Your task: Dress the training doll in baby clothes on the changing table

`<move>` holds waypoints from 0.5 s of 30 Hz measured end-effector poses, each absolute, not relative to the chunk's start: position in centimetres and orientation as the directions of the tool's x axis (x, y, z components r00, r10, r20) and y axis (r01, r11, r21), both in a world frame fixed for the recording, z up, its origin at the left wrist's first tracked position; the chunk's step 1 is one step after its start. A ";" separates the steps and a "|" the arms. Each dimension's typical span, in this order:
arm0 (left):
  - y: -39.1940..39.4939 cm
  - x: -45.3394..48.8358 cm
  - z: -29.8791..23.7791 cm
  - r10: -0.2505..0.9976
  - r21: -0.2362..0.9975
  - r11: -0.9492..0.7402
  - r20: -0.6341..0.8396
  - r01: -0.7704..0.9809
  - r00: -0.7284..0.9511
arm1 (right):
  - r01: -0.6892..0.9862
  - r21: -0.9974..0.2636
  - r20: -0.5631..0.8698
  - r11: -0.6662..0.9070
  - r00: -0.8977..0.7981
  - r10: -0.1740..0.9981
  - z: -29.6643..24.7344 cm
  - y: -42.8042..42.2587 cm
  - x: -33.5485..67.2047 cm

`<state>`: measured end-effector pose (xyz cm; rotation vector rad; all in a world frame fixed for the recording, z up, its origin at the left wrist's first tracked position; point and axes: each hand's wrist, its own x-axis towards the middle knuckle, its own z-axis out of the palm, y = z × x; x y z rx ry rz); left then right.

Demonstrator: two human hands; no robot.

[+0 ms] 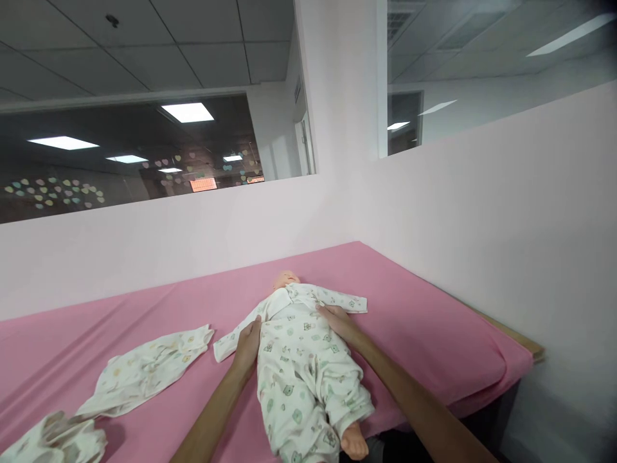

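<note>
A baby doll (287,278) lies on its back, its head toward the wall and one bare foot showing near the table's front edge. It wears a white printed long-sleeved top (337,298) and white printed baby pants (299,360) with green animal figures. My left hand (247,342) is closed at the left side of the waistband, thumb on top and the other fingers mostly hidden. At the right side of the waist, my right hand (339,323) grips the pants' upper edge, close to the hem of the top. Both sleeves lie spread outward.
A pink sheet (424,328) covers the table, which stands in a corner against white walls (506,212). To the left lie a small printed garment (149,370) and another crumpled white cloth (55,440). Windows are set above.
</note>
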<state>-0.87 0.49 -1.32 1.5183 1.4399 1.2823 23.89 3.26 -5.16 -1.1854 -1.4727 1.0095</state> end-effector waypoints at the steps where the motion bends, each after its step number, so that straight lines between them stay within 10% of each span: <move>1: 0.8 -1.0 -1.5 0.964 0.918 -0.183 0.238 0.353 -0.119 | 0.189 -0.962 0.190 0.197 -0.054 0.980 -5.0 3.6 23.7; 15: 4.5 -2.6 -2.2 0.963 0.913 -0.218 0.260 0.345 -0.078 | 0.171 -0.976 0.135 0.137 -0.024 0.991 -6.2 5.5 23.9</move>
